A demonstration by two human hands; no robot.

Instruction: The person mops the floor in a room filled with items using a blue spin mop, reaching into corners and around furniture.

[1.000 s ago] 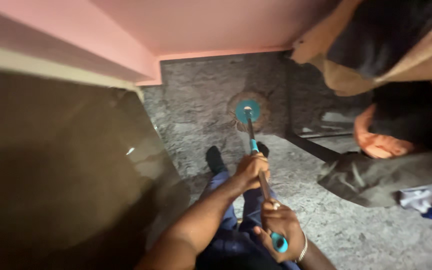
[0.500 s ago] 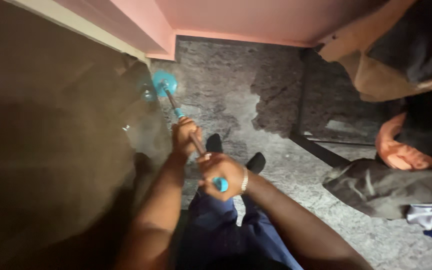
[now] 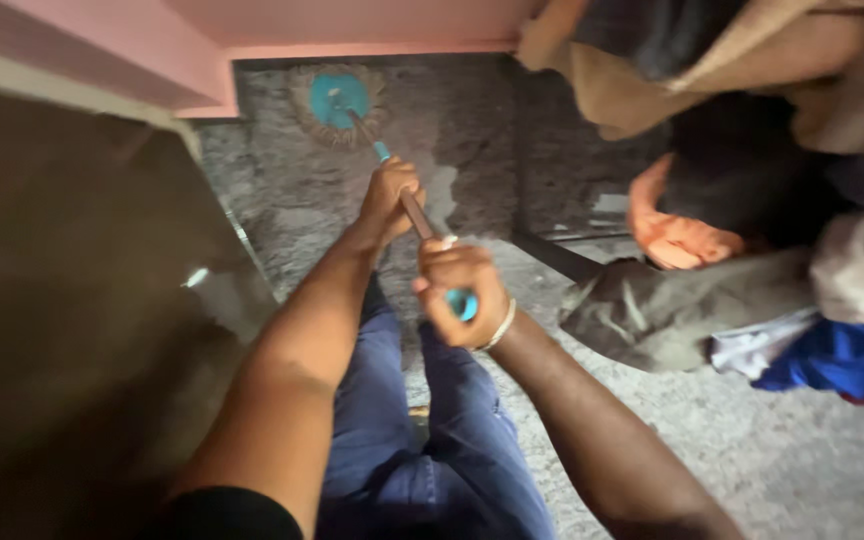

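Legs: blue trousers (image 3: 392,440) at the bottom of the view, the person standing over a grey mottled floor (image 3: 752,450).
Right hand (image 3: 457,290): closed around the top end of the mop handle, where a teal grip shows below the fingers; a pale bracelet sits on the wrist.
Left hand (image 3: 389,198): closed around the handle (image 3: 414,212) further down, arm stretched forward; the two hands sit apart on the shaft, one above the other.
Mop: one long pole running from the hands up and away to a round teal head (image 3: 337,98) ringed with pale strands, flat on the floor.
Mop position: head in the far corner, just beside the pink wall (image 3: 352,22) and near the wall's step on the left.
Handling note: the spread grip looks sound; likely best to keep the head pressed flat and steer from the lower hand so the strands reach the wall base.
Left side: a large dark panel (image 3: 72,300), blurred, close to the left arm.
Right side: a heap of cloth (image 3: 682,300), grey, orange, white and blue, hanging over a dark frame (image 3: 552,255) on the floor.
Obstruction: the frame and heap crowd the right of the corner; the panel narrows the left.
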